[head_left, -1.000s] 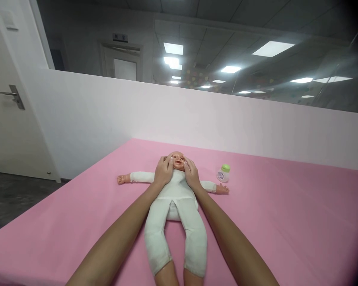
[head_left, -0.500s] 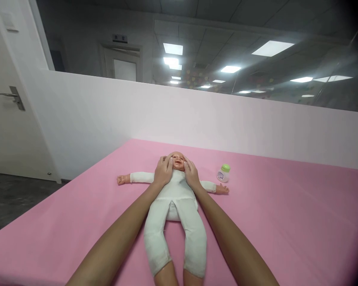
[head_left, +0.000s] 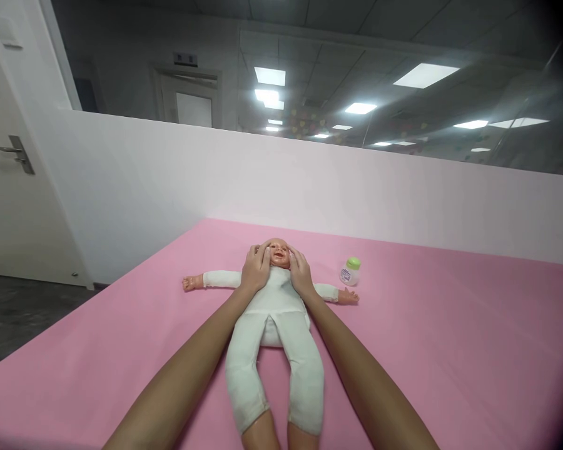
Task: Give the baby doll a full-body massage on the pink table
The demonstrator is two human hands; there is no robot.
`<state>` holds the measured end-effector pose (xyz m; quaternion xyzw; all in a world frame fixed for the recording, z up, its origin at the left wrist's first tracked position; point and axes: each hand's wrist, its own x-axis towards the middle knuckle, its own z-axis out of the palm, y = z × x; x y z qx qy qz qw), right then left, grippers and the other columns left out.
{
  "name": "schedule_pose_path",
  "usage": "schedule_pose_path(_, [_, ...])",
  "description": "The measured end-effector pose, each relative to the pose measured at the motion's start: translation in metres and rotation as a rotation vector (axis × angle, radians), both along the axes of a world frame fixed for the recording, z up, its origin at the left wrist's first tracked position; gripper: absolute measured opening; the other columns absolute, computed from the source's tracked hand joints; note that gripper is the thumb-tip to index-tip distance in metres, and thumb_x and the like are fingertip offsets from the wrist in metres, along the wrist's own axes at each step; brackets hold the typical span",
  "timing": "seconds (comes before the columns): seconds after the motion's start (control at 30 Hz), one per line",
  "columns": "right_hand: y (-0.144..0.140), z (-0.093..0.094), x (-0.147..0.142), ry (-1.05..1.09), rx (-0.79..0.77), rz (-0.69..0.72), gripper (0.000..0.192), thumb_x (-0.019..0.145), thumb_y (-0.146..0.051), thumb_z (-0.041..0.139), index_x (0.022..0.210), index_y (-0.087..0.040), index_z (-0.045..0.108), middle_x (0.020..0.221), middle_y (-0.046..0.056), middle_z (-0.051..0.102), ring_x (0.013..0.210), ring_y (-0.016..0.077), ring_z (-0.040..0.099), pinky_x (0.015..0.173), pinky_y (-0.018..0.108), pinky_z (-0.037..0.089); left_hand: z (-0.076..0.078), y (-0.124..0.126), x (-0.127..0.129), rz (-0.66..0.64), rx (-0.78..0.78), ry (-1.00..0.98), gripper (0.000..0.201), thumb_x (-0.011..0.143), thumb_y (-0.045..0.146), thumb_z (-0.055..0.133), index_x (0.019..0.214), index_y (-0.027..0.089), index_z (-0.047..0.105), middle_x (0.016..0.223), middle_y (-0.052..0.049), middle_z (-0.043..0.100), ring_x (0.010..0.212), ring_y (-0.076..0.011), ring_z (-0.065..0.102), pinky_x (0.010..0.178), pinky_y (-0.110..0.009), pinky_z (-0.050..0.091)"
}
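Note:
A baby doll (head_left: 276, 294) lies on its back with its head away from me and both arms stretched out sideways. Its body is white cloth; the head, hands and lower legs are skin-toned plastic. My left hand (head_left: 257, 265) cups the left side of the doll's head, fingers curved along it and thumb by the cheek. On the opposite side my right hand (head_left: 300, 269) holds the head in the same way. The backs of both hands face me, and some fingertips are hidden around the head. The doll's feet are out of frame.
A small clear bottle (head_left: 349, 272) with a green cap stands right of the doll, beyond its outstretched hand. Pink sheeting (head_left: 426, 325) covers the table. A white half-wall (head_left: 356, 194) with glass above runs behind it. A door (head_left: 23, 206) is at the left.
The whole view has shifted very slightly. Both hands keep their place on the doll's head, and the doll and bottle lie as before.

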<state>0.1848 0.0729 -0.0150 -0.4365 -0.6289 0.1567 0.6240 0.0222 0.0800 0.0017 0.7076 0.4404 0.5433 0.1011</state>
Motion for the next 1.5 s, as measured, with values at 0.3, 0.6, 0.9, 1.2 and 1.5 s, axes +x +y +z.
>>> schedule_pose_path(0.3, [0.002,-0.002,0.002,-0.016,-0.021,-0.005,0.053,0.102,-0.049,0.037,0.141,-0.020,0.056,0.148,0.010,0.055,0.138,0.0231,0.048,0.119,0.043,0.034,-0.001,0.000,0.000,0.014,-0.016,0.002,0.047,0.106,0.047,0.029,0.139,0.029,0.058,0.123,-0.010,0.058,0.120,-0.0233,0.056,0.109,-0.041,0.042])
schedule_pose_path(0.6, [0.008,-0.008,0.003,0.032,-0.044,-0.023,0.054,0.102,-0.050,0.036,0.136,-0.017,0.062,0.142,0.013,0.059,0.134,0.0244,0.053,0.119,0.044,0.036,-0.002,0.003,0.000,0.034,-0.070,-0.002,0.053,0.106,0.051,0.027,0.138,0.024,0.059,0.123,-0.011,0.058,0.120,-0.0244,0.054,0.110,-0.040,0.041])
schedule_pose_path(0.9, [0.009,-0.008,0.004,-0.034,-0.004,-0.012,0.052,0.103,-0.050,0.034,0.138,-0.022,0.060,0.141,0.011,0.057,0.135,0.0232,0.050,0.120,0.043,0.034,0.000,0.000,-0.001,0.009,-0.097,0.006,0.054,0.105,0.051,0.027,0.143,0.026,0.056,0.127,-0.011,0.055,0.121,-0.0255,0.052,0.109,-0.042,0.041])
schedule_pose_path(1.2, [0.008,-0.008,0.003,-0.036,-0.012,-0.012,0.053,0.102,-0.053,0.035,0.140,-0.025,0.058,0.145,0.010,0.050,0.140,0.0235,0.045,0.122,0.044,0.031,-0.002,0.001,-0.001,0.018,-0.037,0.026,0.050,0.106,0.049,0.027,0.142,0.032,0.057,0.121,-0.010,0.056,0.119,-0.0240,0.054,0.110,-0.042,0.041])
schedule_pose_path(1.5, [0.003,-0.004,0.002,0.001,-0.025,-0.024,0.052,0.101,-0.050,0.037,0.138,-0.020,0.059,0.139,0.012,0.056,0.134,0.0238,0.049,0.120,0.045,0.035,-0.003,0.002,0.000,0.038,-0.048,-0.005,0.049,0.106,0.049,0.029,0.139,0.028,0.058,0.120,-0.010,0.058,0.119,-0.0248,0.055,0.107,-0.042,0.043])
